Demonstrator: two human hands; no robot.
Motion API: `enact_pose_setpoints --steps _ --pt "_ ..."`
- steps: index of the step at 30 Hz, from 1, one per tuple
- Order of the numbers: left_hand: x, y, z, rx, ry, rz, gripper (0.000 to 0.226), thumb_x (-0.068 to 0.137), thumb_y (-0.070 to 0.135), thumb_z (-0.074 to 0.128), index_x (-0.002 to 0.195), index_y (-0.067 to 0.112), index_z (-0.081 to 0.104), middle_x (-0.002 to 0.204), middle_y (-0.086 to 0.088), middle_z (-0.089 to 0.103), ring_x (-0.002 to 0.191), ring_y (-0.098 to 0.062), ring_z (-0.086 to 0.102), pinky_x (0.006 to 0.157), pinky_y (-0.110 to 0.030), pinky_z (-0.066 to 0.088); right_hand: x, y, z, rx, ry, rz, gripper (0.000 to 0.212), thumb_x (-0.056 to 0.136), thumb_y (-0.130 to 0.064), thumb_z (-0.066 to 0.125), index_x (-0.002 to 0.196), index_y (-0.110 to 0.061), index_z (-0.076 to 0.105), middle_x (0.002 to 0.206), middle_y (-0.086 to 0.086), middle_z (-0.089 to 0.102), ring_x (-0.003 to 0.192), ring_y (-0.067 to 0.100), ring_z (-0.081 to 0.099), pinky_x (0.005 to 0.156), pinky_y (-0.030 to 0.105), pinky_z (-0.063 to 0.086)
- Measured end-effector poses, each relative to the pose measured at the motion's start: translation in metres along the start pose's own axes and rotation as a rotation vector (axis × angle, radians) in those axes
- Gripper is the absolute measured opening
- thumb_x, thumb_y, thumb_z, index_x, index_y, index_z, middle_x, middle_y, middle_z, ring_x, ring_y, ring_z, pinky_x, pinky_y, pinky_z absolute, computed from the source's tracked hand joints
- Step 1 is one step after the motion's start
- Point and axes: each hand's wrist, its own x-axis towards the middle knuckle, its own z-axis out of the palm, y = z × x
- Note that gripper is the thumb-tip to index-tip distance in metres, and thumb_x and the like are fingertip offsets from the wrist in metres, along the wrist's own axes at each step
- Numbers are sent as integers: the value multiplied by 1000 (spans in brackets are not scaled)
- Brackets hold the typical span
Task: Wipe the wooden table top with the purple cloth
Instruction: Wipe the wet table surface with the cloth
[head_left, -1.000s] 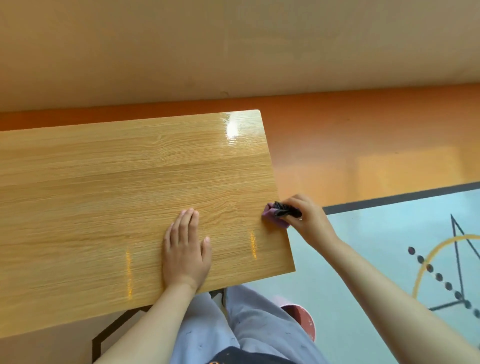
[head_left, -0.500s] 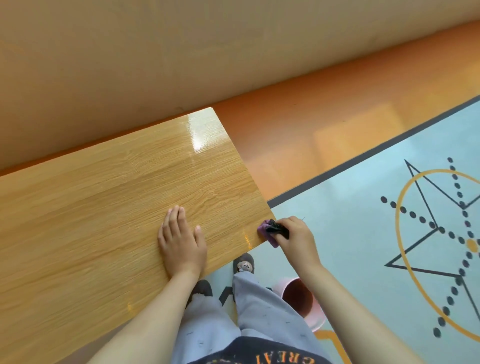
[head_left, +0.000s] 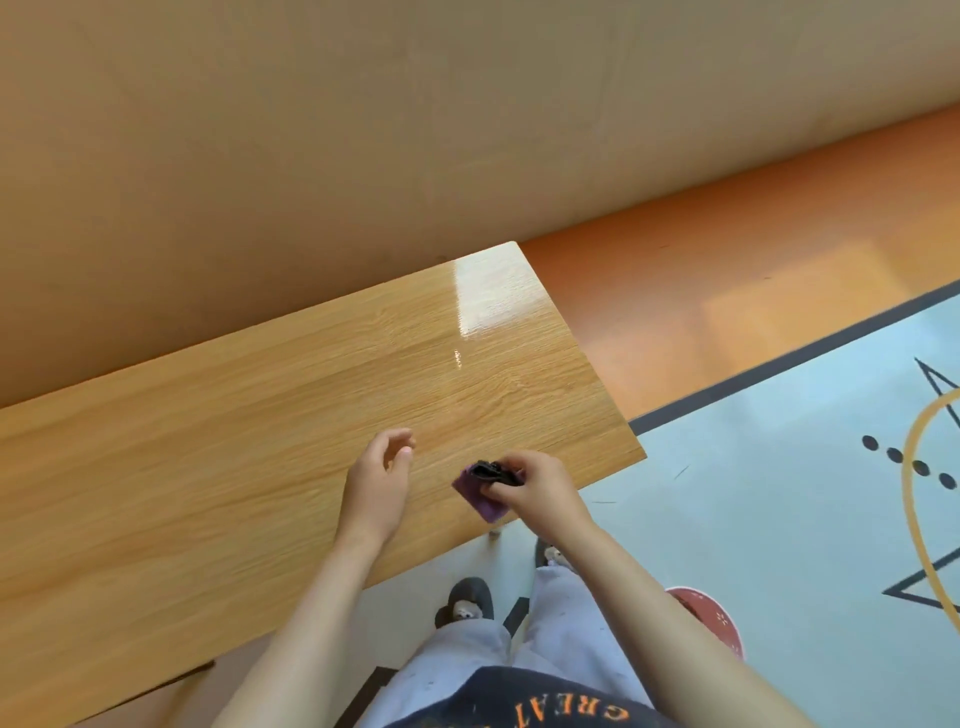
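While there's only the head view to go on, here's what I get from it.

**Progress.** The table top (head_left: 208, 467) is bare wood with a bright glare patch near its far right corner. I see no wet streaks, crumbs or marks, so I can't tell which parts are wiped. The purple cloth (head_left: 480, 501) is at the right end, just inside the near edge. My guess is this is mid-task, with the right end in hand. The long stretch running left out of frame is probably not done yet, but that's a guess.

**Right hand.** The right hand (head_left: 543, 493) comes in from lower right with the forearm crossing the near edge. Its fingers are curled tight round the bunched cloth, pinching a dark fold at the top. A purple flap hangs out below the knuckles. I can't tell whether the cloth is pressed on the wood or lifted just off it.

**Left hand.** The left hand (head_left: 376, 483) is over the table just beside the cloth, not touching it. Its fingers are loosely curled with the thumb apart, holding nothing. It looks lifted off the surface, but I'm not sure.

**Other.** A pink bucket (head_left: 714, 623) stands on the floor to the right of the person's legs.
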Motion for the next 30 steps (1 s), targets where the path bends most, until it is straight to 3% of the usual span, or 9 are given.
enact_pose_setpoints --steps 2,4,8,12,14,17,24,27,30 --pt "-15 -4 -23 -37 15 -22 22 100 17 45 115 23 60 110 6 65 108 -11 57 83 -19 39 4 -14 -7 57 35 -28 8 78 -18 70 85 -20 69 74 -8 65 69 5 58 57 15 39" --pt "-28 -9 -41 -49 18 -26 21 99 18 45 112 24 61 107 8 65 106 -9 58 81 -17 39 8 -27 -14 86 81 -64 7 78 -17 69 85 -16 68 77 -1 68 72 11 62 60 20 41" --pt "-47 -28 -58 29 -19 -34 20 99 22 47 113 29 59 116 9 63 113 -9 55 93 -25 40 18 -35 -19 64 186 -98 7 79 -17 67 84 -12 66 77 2 68 73 17 61 61 29 42" --pt "-62 -61 -52 311 25 -87 49 97 30 48 144 22 35 149 6 32 138 -13 28 113 -32 25 34 -19 -4 -28 213 -38 8 80 -13 65 88 -14 63 85 3 67 76 17 60 54 22 39" --pt "-71 -82 -52 422 82 -161 66 96 36 49 151 18 17 157 4 14 144 -18 15 117 -37 18 45 -9 7 -116 225 -6 14 81 -15 65 95 -13 63 95 5 65 85 20 60 62 26 40" --pt "-83 -111 -57 525 120 -259 77 95 42 50 153 15 7 160 0 2 147 -22 7 119 -42 15 52 -7 31 -243 242 -38 22 83 -15 62 104 -10 61 102 8 59 97 25 55 74 27 36" --pt "-88 -121 -48 594 129 -289 77 96 42 48 154 13 5 162 -2 -2 149 -23 0 119 -42 10 -3 -16 98 -412 -159 -359 18 83 -25 63 96 -13 63 93 1 56 90 19 49 68 33 42" --pt "-87 -122 -49 577 144 -287 77 95 41 49 153 14 7 162 -1 0 148 -22 1 119 -42 10 4 -1 69 -392 -91 -321 14 81 -21 66 91 -11 63 88 1 55 87 21 50 68 34 41" --pt "-88 -127 -51 549 152 -276 78 94 42 53 153 15 11 162 1 3 148 -22 4 119 -43 12 14 23 17 -328 97 -169 9 77 -11 67 83 -13 61 83 1 54 82 24 53 62 33 38"
